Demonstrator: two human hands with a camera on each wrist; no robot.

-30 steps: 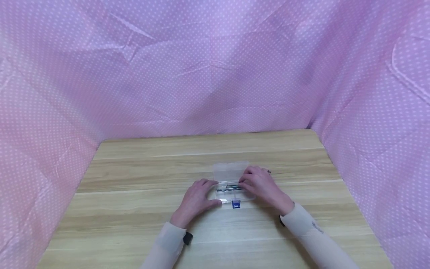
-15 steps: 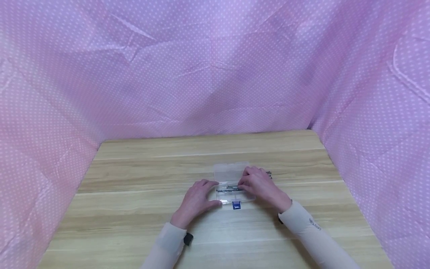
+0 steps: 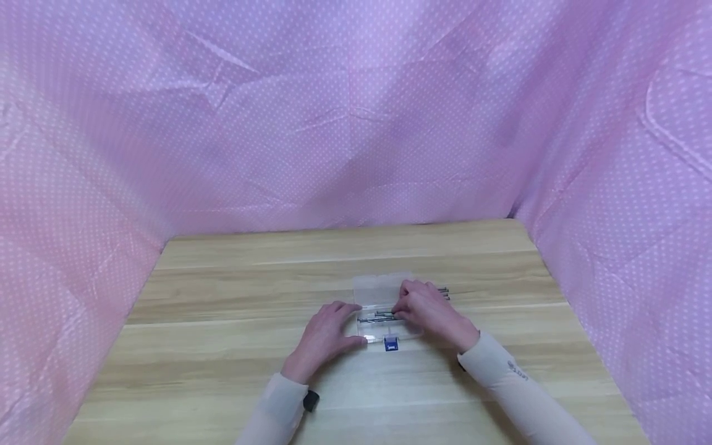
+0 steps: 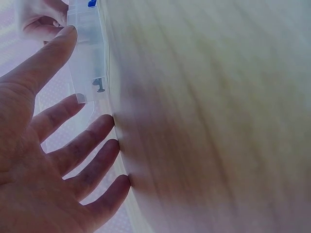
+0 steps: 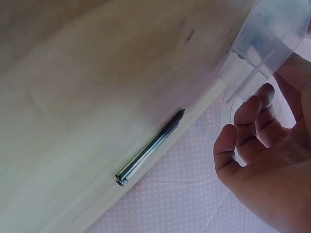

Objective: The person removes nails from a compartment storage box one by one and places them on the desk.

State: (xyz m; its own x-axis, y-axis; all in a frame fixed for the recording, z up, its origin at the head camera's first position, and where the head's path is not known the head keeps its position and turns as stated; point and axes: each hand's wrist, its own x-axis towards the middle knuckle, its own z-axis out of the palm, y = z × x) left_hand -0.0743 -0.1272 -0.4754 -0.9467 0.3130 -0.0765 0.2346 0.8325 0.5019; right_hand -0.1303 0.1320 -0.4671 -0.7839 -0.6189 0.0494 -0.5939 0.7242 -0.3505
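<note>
A clear plastic box lies with its lid folded back. Dark metal nails lie in one of its compartments. My left hand steadies the box's left end, thumb at the front corner and index fingertip at the back corner. In the left wrist view its fingers are spread and nearly straight. My right hand reaches over the right side of the box, thumb and fingertips together at the ends of the nails, pinching there. In the right wrist view its other fingers are curled beside the box.
More nails lie side by side on the wooden table, just right of the box and partly behind the right hand in the head view. A blue tag marks the box's front edge. Pink dotted cloth encloses the table's back and sides.
My right hand has shifted slightly left over the box, uncovering more of the loose nails at the right. The left hand holds its place at the box's end.
</note>
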